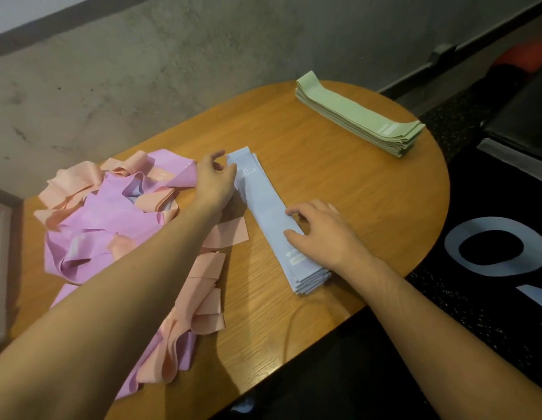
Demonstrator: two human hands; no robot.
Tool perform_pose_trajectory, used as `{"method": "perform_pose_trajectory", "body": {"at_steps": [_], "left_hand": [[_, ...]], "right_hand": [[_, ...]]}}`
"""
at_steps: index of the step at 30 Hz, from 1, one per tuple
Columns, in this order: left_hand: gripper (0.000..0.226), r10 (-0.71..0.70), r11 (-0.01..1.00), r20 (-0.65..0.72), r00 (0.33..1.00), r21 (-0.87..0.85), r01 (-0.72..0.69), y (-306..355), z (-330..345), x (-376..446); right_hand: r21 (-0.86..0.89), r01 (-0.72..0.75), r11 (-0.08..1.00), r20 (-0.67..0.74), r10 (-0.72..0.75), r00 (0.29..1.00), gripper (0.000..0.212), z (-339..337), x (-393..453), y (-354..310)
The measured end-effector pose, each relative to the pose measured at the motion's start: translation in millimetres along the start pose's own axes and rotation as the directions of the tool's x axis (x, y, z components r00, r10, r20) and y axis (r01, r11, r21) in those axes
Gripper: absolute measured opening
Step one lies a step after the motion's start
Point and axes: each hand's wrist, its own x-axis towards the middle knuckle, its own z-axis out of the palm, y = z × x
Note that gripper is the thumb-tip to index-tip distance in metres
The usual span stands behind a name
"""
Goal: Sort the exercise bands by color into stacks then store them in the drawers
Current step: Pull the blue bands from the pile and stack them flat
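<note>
1. Both forearms reach in over the wooden table (354, 189); the left hand (216, 181), fingers loosely curled, touches the far end of the blue stack (272, 216), while the right hand (321, 234) presses flat on its near end.
2. Done: two stacks, blue and green (359, 116) (the green one well apart, at the far edge).
3. Left: one tangled pink-and-peach pile (112, 225), uncountable; no drawers in view.

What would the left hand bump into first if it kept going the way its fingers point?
Probably nothing new: the left hand already touches the far end of the blue stack. Beyond that lies bare table, with the green stack off to the right of that line, though depth is hard to judge.
</note>
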Motion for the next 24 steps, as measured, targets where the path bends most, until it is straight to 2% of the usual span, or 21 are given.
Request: {"method": "perform_pose_trajectory", "body": {"at_steps": [3,6,12,16,20,24], "left_hand": [[0.021,0.157,0.985,-0.009,0.988,0.073,-0.156,-7,-20,-7],[0.02,0.349,0.891,0.064,0.935,0.288,-0.352,-20,-49,-14],[0.035,0.44,0.734,0.123,0.889,0.521,-0.435,-48,-111,-26],[0.044,0.431,0.67,0.083,0.898,0.637,-0.381,-84,-153,-19],[0.052,0.258,0.681,0.048,0.965,0.7,-0.217,-114,-188,-16],[0.068,0.131,0.696,0.11,0.985,0.697,-0.17,-132,-213,-24]], "right_hand": [[-0.003,0.023,1.0,-0.012,-0.023,1.0,0.04,0,2,-5],[-0.005,0.063,0.998,-0.036,-0.063,0.997,0.036,3,7,-16],[0.028,0.148,0.989,-0.046,-0.147,0.988,0.03,20,18,-51],[0.009,0.177,0.984,0.001,-0.177,0.984,0.03,36,26,-75],[0.026,0.234,0.972,0.04,-0.235,0.971,0.028,52,31,-95],[0.06,0.295,0.954,0.035,-0.297,0.954,0.023,70,40,-118]]}}
